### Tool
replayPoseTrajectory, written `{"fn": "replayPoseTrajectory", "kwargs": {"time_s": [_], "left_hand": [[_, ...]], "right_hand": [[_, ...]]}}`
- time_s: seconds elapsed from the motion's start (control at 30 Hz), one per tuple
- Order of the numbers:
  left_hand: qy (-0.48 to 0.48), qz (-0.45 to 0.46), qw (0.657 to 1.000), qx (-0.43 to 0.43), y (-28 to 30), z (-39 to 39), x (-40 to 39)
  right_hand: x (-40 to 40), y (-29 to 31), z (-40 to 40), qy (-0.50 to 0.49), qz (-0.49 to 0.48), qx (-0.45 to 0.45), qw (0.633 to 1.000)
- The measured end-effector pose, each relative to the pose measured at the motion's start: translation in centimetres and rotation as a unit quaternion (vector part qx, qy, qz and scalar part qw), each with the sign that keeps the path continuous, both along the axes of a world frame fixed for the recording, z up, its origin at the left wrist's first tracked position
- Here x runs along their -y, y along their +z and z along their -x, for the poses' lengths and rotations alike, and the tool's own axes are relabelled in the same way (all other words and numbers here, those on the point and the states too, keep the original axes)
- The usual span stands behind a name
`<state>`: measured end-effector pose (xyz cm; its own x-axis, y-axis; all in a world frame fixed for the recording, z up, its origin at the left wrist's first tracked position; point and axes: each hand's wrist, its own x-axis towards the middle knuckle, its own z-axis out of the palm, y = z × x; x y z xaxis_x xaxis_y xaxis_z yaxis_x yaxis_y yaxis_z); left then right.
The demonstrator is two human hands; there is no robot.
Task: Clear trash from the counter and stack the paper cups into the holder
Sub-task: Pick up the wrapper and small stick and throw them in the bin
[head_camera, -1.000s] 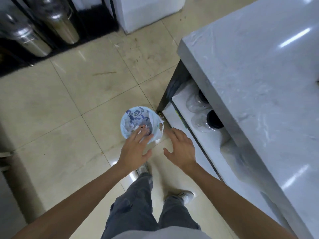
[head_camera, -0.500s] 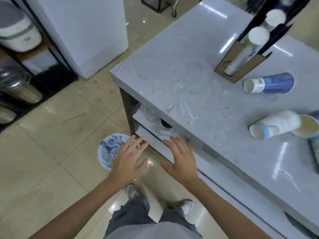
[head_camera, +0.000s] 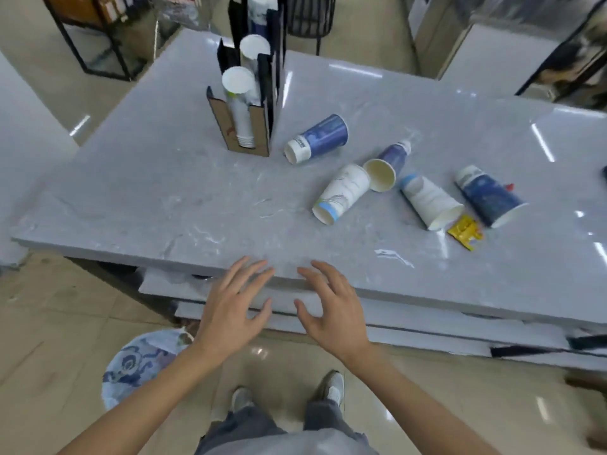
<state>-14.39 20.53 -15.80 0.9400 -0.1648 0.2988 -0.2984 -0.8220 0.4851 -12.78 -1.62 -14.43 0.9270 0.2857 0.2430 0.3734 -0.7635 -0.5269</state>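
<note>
Several paper cups lie on their sides on the grey marble counter (head_camera: 170,205): a blue cup (head_camera: 320,137) beside the holder, a white cup (head_camera: 343,193), a small cup (head_camera: 382,174) with its mouth toward me, another white cup (head_camera: 428,201) and a dark blue cup (head_camera: 489,197). A yellow wrapper (head_camera: 465,232) lies by the two right-hand cups. The cardboard cup holder (head_camera: 243,126) stands at the back left with stacked white cups in it. My left hand (head_camera: 231,310) and my right hand (head_camera: 331,310) hover open at the counter's near edge, holding nothing.
A trash bin (head_camera: 138,366) lined with a blue-patterned bag stands on the tiled floor at my lower left. Shelves run under the counter. Black metal racks and white cabinets stand behind the counter. My feet are on the floor below.
My view has swung up from the trash bin on the floor to the counter top. Both hands have risen from over the bin to the counter's edge, still empty.
</note>
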Motion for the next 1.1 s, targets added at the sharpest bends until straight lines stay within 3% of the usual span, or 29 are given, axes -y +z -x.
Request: {"fn": "replayPoseTrajectory", "kwargs": {"time_s": [0.3, 0.6, 0.77, 0.93, 1.1], "left_hand": [[-0.138, -0.015, 0.99, 0.001, 2.7, -7.1, 9.5], [-0.225, -0.034, 0.973, 0.037, 7.4, -14.7, 19.9], [-0.253, -0.039, 0.965, 0.054, 9.7, -17.5, 25.5], [-0.218, -0.044, 0.973, 0.064, 10.4, -20.2, 31.3], [-0.153, -0.058, 0.985, -0.052, 10.5, -23.1, 36.9]], "right_hand": [[9.1, 2.1, 0.2, -0.177, -0.007, 0.012, 0.984], [19.5, 5.1, -2.1, -0.291, 0.008, 0.04, 0.956], [26.1, 6.9, -4.6, -0.292, -0.014, 0.061, 0.954], [34.6, 8.3, -9.0, -0.242, -0.013, 0.089, 0.966], [42.8, 8.5, -14.8, -0.197, -0.011, 0.062, 0.978]]}}
